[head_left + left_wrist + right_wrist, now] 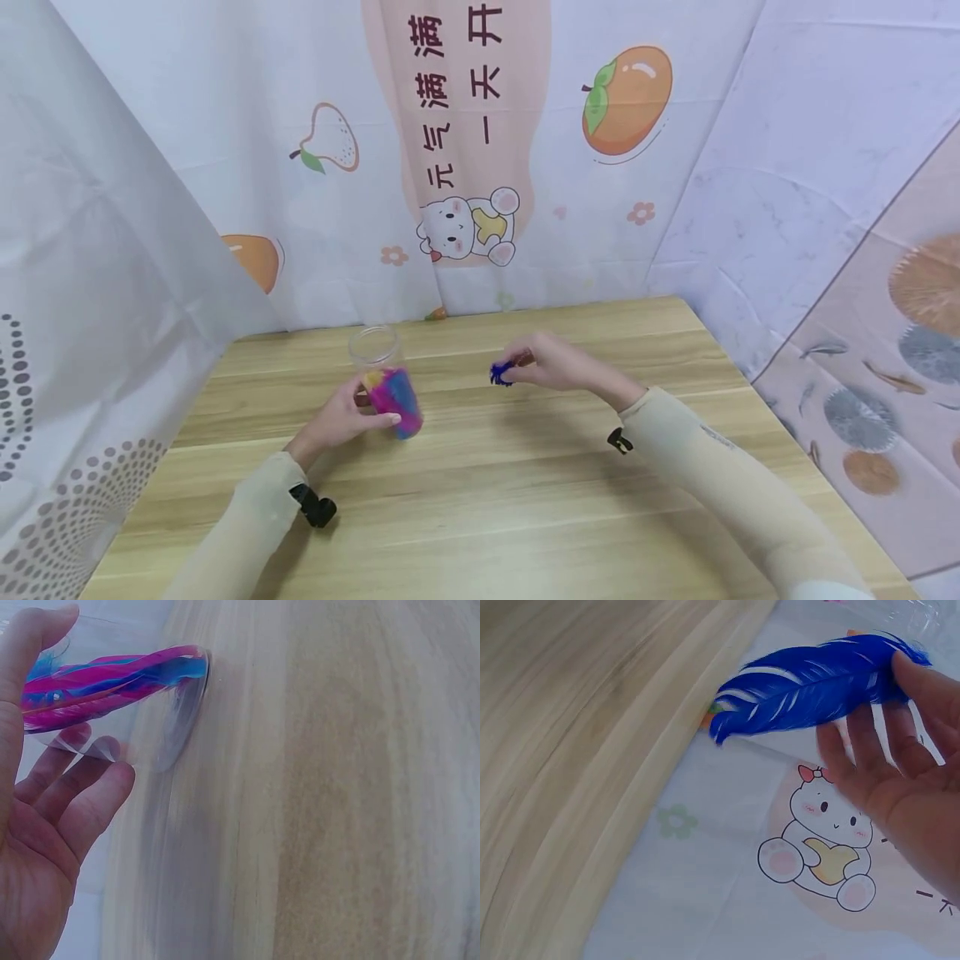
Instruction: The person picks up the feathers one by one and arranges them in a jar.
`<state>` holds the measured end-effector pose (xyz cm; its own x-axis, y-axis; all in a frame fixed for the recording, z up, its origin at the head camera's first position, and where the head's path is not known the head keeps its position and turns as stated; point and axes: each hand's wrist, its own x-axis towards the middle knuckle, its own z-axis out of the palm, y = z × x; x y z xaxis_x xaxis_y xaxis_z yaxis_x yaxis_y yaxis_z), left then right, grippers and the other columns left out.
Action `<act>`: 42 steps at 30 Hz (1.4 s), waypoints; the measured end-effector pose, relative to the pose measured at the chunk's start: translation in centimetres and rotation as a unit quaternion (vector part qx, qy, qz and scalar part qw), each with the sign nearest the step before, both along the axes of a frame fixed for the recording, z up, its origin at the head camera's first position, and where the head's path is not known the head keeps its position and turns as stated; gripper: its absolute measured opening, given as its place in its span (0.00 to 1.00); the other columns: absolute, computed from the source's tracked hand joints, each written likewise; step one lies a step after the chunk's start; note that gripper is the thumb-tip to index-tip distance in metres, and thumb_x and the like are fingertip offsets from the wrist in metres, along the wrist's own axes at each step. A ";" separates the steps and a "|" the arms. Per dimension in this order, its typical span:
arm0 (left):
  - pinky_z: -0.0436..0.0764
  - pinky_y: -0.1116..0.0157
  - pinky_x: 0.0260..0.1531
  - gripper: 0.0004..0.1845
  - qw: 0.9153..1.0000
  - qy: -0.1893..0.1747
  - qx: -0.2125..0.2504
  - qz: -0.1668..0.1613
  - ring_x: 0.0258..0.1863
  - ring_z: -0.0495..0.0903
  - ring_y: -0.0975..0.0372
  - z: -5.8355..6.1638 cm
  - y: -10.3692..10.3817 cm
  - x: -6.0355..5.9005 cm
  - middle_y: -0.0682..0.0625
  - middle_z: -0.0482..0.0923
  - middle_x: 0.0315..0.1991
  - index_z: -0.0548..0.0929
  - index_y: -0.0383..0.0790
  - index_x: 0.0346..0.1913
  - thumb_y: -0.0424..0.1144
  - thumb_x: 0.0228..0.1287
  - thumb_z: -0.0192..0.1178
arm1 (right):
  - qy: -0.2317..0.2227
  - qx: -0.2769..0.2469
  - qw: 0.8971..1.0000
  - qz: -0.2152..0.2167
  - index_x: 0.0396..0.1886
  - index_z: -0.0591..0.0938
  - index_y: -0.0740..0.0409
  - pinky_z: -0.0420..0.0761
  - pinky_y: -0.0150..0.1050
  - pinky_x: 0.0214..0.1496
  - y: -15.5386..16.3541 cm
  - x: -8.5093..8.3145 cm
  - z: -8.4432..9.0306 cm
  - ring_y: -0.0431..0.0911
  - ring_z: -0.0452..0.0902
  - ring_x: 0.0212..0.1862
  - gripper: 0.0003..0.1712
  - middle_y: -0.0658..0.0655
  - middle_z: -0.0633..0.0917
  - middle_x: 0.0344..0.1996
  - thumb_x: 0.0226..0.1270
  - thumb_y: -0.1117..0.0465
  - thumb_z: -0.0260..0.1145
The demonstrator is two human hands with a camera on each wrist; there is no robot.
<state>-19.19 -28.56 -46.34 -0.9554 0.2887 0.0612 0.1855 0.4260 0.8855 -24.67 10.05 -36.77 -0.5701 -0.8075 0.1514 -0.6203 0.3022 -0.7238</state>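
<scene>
Left hand point(341, 421) grips the feather-filled jar point(386, 383); only the right wrist view shows right-hand fingers point(922, 682) pinching a blue feather point(810, 690).

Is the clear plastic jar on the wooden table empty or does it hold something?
Not empty: the clear plastic jar, gripped by the left hand, holds pink and blue feathers.

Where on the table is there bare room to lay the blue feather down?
Bare wood runs along the table's near edge between the two sleeves, and at the far right corner beyond the right hand pinching the blue feather. It is crowded only round the jar in the left hand.
</scene>
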 end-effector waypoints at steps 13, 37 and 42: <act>0.82 0.52 0.52 0.39 1.000 -0.004 0.005 -0.003 0.54 0.80 0.48 -0.3 0.0 -0.1 0.42 0.76 0.60 0.68 0.47 0.71 0.41 0.59 0.76 | -0.112 -0.077 0.991 0.002 0.53 0.81 0.64 0.86 0.45 0.45 -2.2 -0.3 1.8 0.51 0.86 0.42 0.11 0.58 0.86 0.42 0.74 0.67 0.64; 0.82 0.52 0.52 0.40 1.000 0.000 -0.014 0.011 0.54 0.80 0.47 -0.2 -0.1 -0.2 0.41 0.76 0.60 0.67 0.45 0.71 0.44 0.59 0.76 | -0.195 -0.178 0.964 -0.021 0.55 0.80 0.60 0.86 0.51 0.47 -6.0 0.1 5.4 0.56 0.85 0.46 0.14 0.62 0.84 0.49 0.74 0.61 0.66; 0.80 0.48 0.55 0.40 1.000 -0.001 -0.008 0.009 0.54 0.79 0.47 -0.2 -0.2 -0.3 0.41 0.76 0.60 0.67 0.45 0.71 0.44 0.59 0.76 | -0.195 -0.192 0.962 -0.007 0.55 0.79 0.61 0.86 0.52 0.47 -7.3 0.1 6.3 0.57 0.85 0.47 0.14 0.63 0.84 0.48 0.74 0.61 0.66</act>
